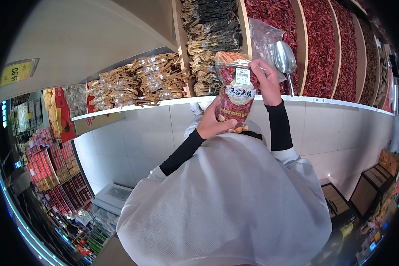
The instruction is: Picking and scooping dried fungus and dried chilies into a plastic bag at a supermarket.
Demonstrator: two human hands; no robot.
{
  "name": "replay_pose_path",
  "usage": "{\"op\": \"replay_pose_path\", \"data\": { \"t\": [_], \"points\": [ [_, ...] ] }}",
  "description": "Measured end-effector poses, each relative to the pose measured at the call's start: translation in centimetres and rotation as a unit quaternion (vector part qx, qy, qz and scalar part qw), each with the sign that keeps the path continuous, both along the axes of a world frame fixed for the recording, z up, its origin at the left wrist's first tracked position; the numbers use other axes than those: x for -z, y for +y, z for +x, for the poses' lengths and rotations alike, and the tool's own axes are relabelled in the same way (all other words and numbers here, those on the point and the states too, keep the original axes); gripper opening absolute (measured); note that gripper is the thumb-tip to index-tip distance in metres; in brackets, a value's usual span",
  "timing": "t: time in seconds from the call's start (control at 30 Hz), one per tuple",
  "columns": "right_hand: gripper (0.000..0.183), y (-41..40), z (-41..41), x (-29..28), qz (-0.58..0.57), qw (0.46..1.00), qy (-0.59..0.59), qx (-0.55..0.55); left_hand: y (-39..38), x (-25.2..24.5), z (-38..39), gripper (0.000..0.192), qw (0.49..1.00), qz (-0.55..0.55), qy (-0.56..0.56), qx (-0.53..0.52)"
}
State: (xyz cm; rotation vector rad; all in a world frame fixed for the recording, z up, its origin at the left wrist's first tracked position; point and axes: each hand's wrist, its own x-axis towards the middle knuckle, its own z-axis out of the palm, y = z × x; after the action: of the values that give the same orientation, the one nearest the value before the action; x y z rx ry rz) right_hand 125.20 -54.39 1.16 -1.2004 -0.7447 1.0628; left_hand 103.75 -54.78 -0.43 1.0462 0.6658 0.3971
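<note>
A printed clear plastic pouch [234, 109] filled with dried red chillies is held upright in front of my body. My left hand [213, 120] grips its lower left side, thumb across the front. At the top right corner, my right hand [266, 79] pinches the pouch's edge. A white price label [242, 76] with a barcode is stuck near the top of the pouch. Just beyond my right hand, a metal scoop [283, 57] rests over a clear plastic bag [264, 36] on the loose dried chillies [271, 11].
Wooden dividers [302, 46] separate bins of dried chillies [319, 50]. Bundled dried vegetables [143, 79] lie to the left, behind the white counter edge [166, 102]. A yellow price tag [17, 73] hangs at far left. Stacked red packages [43, 163] stand lower left, and dark-framed bins [335, 201] at right.
</note>
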Motion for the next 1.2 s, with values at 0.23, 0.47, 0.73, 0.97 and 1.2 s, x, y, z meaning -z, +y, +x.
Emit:
{"op": "replay_pose_path", "data": {
  "t": [0.23, 0.47, 0.73, 0.97, 1.2],
  "points": [
    [0.022, -0.5, 0.3, 0.3, 0.002, 0.999, 0.011, -0.037, -0.5, 0.2, 0.0, 0.084, 1.0, -0.022, -0.002, 0.003],
    [0.026, -0.9, -0.3, -0.7, -0.008, 0.998, 0.004, -0.065, -1.3, 1.1, 0.0, 0.078, 1.0, 0.027, -0.001, -0.012],
    [0.029, -1.4, -0.1, 0.3, -0.006, 0.997, -0.029, -0.069, -1.5, 1.2, 0.2, 0.051, 0.996, 0.012, -0.046, -0.075],
    [0.035, -1.5, -0.9, 1.3, -0.012, 0.995, -0.065, -0.078, -1.4, 2.0, 0.6, 0.051, 0.993, -0.016, -0.048, -0.107],
    [0.038, -1.8, -1.0, 1.9, -0.001, 0.997, -0.029, -0.073, -1.7, 2.6, 0.6, 0.041, 0.992, 0.038, -0.008, -0.123]
  ]
}}
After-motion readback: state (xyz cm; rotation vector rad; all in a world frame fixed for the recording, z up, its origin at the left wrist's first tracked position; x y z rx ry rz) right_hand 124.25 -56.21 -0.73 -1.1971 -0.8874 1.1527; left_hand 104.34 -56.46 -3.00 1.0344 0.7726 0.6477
